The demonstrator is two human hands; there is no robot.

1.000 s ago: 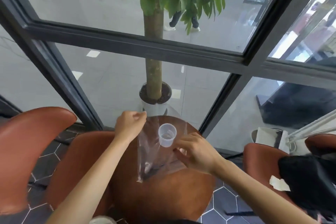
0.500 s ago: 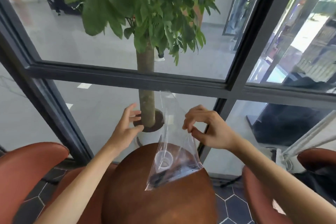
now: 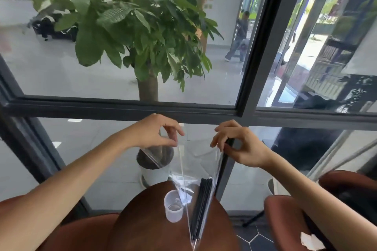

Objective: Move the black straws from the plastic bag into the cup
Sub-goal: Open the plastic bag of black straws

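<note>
At bottom centre we see a small translucent plastic cup (image 3: pixel 173 206) upright on the round brown wooden table (image 3: pixel 142 228), just left of the bundle of black straws (image 3: pixel 201 204) hanging inside the clear plastic bag (image 3: pixel 193 165). Higher, mid-frame, our left hand (image 3: pixel 155 132) and right hand (image 3: pixel 240 144) pinch the bag's top corners between thumb and fingertips, holding it above the table. Behind the glass stands a green leafy potted tree (image 3: pixel 130 26).

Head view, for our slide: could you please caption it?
Both hands hold a clear plastic bag of black straws above a cup.
</note>
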